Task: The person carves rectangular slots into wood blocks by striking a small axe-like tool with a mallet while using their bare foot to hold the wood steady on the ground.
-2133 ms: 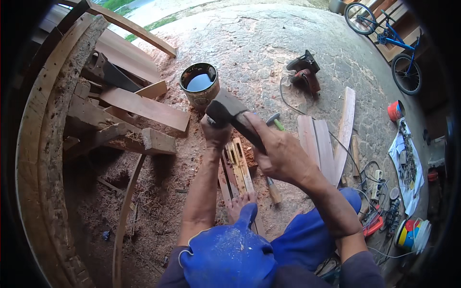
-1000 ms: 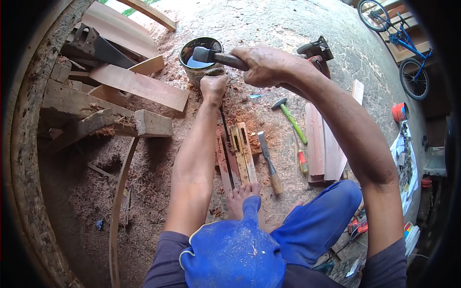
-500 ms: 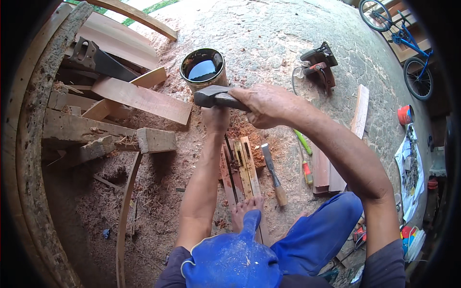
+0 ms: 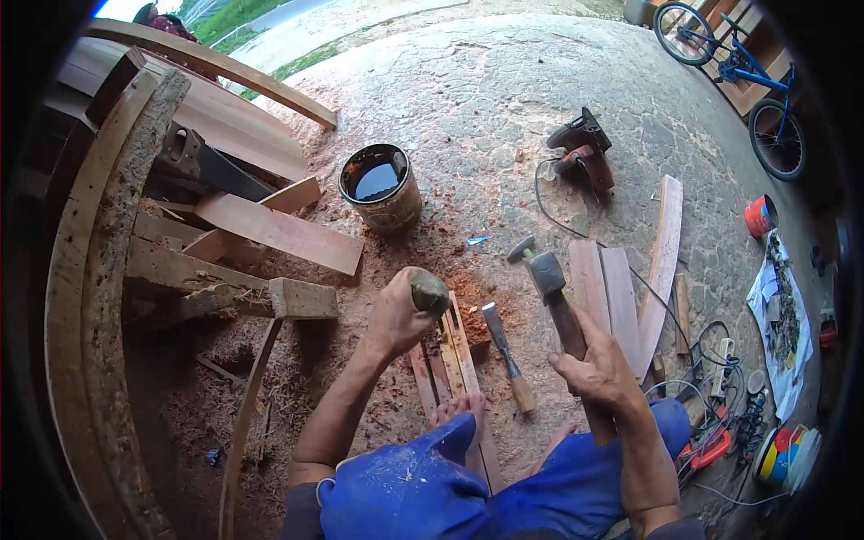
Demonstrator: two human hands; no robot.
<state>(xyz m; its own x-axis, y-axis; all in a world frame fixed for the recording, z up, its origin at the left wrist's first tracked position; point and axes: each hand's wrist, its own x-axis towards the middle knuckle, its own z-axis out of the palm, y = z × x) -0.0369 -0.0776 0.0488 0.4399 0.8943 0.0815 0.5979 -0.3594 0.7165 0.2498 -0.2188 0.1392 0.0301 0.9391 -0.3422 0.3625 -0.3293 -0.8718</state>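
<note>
At the left, a handsaw with brown grip and grey toothed blade lies among rough, weathered timber. Next comes a round, stained bucket with dark, glossy liquid; if a knock tips it, this liquid could spill on the shavings. The left hand is closed firmly around a dark, rounded tool handle. A blow that lands off centre could hurt its knuckles; the tool's lower end is hidden, so I cannot tell where it points. Below the handle, narrow, pale and reddish wooden strips with slots lie on the ground, touched by a bare foot. If the toes press weakly, the strips could slide. To the right lies a steel chisel with a wooden handle, near enough to cut a careless foot. Apart from the left hand, the right hand is clamped on a blocky, dark-headed hammer with a wooden shaft, before smooth, pinkish boards.
</note>
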